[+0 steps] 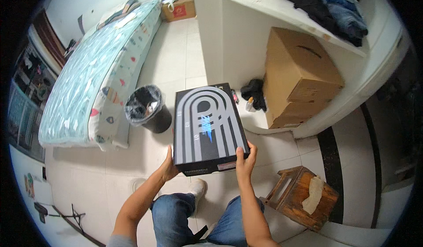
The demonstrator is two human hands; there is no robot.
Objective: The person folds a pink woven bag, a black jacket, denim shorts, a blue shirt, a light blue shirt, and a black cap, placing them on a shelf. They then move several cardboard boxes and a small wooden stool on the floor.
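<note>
A black and grey shoebox (214, 141) with curved track stripes and a blue mark on its lid is held up over my knees. My left hand (170, 167) presses on its near left corner, the fingers partly hidden beneath it. My right hand (246, 158) grips the near right corner, thumb on the lid's edge and fingers around the side. The lid lies closed on the box. A pale label shows on its near side.
A lined black trash bin (158, 120) stands left of the box, beyond it a plastic-covered mattress (89, 68). Tall cardboard boxes (297, 78) occupy the alcove at right, under a shelf (264, 7) with folded clothes. A wooden stool (294, 204) stands at lower right.
</note>
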